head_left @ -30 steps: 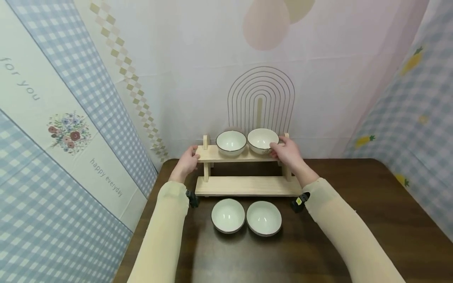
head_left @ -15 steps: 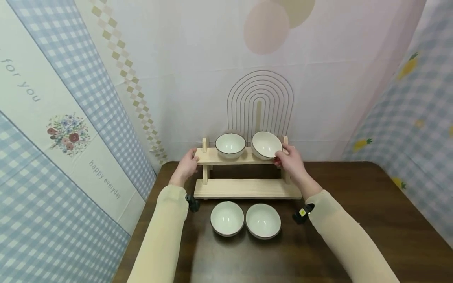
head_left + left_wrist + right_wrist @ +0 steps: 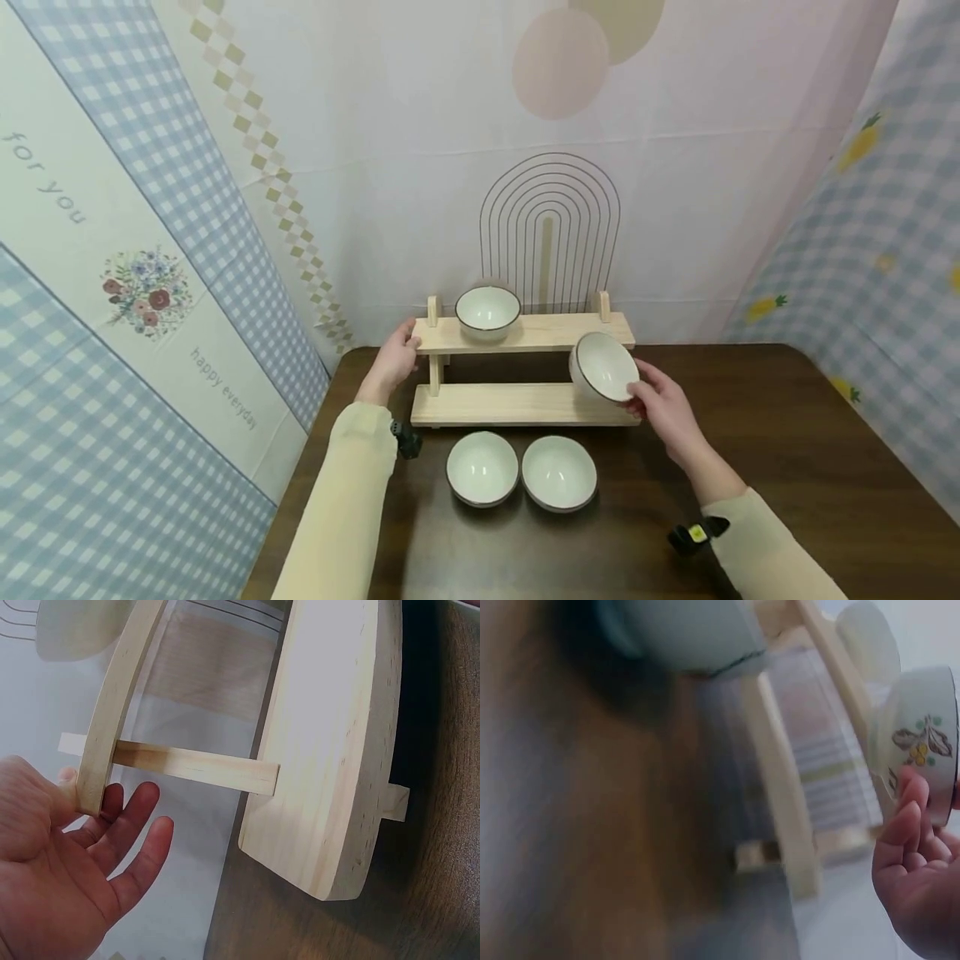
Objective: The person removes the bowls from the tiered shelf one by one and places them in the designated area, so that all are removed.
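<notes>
My right hand (image 3: pixel 663 408) pinches a white bowl (image 3: pixel 604 367) by its dark rim, tilted, in front of the right end of the two-tier wooden shelf (image 3: pixel 525 405). Leaves and a yellow flower decorate the outside of this held bowl (image 3: pixel 922 742) in the right wrist view. At the upper board's left end, my left hand (image 3: pixel 393 360) grips the wood, thumb on one side and fingers on the other, as the left wrist view shows with that hand (image 3: pixel 75 862). A second bowl (image 3: pixel 487 309) stands upright on the upper board, left of centre.
Two more white bowls, a left one (image 3: pixel 482 469) and a right one (image 3: pixel 559 473), stand side by side on the dark wooden table (image 3: pixel 480 558) before the shelf. A pale printed cloth (image 3: pixel 420 208) hangs right behind it, with checked cloth at both sides.
My right hand has lifted the right bowl off the upper board and carried it right and toward me, tilting it. My left hand keeps its grip on the shelf end.
</notes>
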`<state>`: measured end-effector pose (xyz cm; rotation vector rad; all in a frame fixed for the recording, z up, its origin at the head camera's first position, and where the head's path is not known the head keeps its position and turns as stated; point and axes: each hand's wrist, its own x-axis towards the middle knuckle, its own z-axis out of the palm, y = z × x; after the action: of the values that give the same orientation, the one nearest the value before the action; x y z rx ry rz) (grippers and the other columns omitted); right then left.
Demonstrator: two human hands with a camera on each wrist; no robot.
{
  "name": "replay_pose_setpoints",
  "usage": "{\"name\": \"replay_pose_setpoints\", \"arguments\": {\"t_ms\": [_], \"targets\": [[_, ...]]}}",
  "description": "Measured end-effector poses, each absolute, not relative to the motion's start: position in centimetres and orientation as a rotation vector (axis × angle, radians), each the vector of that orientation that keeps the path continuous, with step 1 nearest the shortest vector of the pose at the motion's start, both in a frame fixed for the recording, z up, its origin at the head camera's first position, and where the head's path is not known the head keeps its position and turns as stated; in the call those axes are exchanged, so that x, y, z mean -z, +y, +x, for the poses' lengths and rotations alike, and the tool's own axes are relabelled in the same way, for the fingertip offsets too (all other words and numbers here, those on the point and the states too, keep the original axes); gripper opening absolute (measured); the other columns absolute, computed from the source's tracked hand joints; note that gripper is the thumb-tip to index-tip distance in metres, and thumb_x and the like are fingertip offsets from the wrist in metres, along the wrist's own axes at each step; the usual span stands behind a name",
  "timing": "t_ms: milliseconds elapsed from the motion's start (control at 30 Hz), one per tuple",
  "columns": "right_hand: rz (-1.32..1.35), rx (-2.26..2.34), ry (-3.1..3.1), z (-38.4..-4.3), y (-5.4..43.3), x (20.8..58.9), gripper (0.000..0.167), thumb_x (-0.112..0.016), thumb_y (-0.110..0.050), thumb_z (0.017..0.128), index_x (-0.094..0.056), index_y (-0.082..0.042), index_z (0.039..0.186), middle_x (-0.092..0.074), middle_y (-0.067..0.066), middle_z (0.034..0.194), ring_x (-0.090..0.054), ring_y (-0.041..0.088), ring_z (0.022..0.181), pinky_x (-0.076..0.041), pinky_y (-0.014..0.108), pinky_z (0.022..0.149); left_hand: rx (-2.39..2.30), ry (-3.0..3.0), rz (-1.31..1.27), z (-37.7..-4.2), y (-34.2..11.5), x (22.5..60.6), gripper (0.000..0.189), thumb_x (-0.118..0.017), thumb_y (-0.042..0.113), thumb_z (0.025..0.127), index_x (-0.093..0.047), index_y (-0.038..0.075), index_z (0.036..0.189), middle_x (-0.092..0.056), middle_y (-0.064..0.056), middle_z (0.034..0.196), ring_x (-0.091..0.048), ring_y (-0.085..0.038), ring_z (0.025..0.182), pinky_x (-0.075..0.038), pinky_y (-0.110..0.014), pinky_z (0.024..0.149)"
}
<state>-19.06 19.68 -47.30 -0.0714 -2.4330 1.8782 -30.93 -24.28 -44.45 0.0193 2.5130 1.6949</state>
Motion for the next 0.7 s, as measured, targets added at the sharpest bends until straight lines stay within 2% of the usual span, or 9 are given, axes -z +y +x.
{"name": "replay_pose_setpoints", "arguments": {"t_ms": [267,467,700], "targets": [[0.051,-1.743,-2.534,-15.7,24.2,49.5,0.053,-0.058,-0.010,0.109,-0.044,0.008,0.157,-0.069,0.000,0.087,-0.063,0.014,0.073,-0.059,0.029,0.068,-1.661,2.545,0.039,-30.7,-24.3,44.4,0.058,-0.036,0.015,0.118,-0.018,0.007,0.172,-0.039,-0.024,0.165,-0.056,-0.043,0.127,-0.052,-0.046,0.092],[0.182,-1.646,-2.607,-14.2,26.6,49.9,0.049,-0.058,-0.006,0.109,-0.046,0.012,0.153,-0.065,0.003,0.082,-0.061,0.016,0.071,-0.058,0.031,0.065,-1.685,2.533,0.029,-30.7,-24.3,44.5,0.058,-0.037,0.017,0.118,-0.019,0.009,0.172,-0.037,-0.022,0.167,-0.056,-0.040,0.125,-0.051,-0.046,0.093],[0.257,-1.600,-2.765,-13.6,28.0,50.4,0.049,-0.059,-0.008,0.109,-0.048,0.011,0.153,-0.063,0.009,0.093,-0.060,0.017,0.074,-0.057,0.031,0.066,-1.692,2.518,0.028,-30.6,-24.4,44.6,0.058,-0.037,0.017,0.118,-0.018,0.010,0.173,-0.037,-0.023,0.167,-0.055,-0.041,0.129,-0.051,-0.052,0.099]]}}
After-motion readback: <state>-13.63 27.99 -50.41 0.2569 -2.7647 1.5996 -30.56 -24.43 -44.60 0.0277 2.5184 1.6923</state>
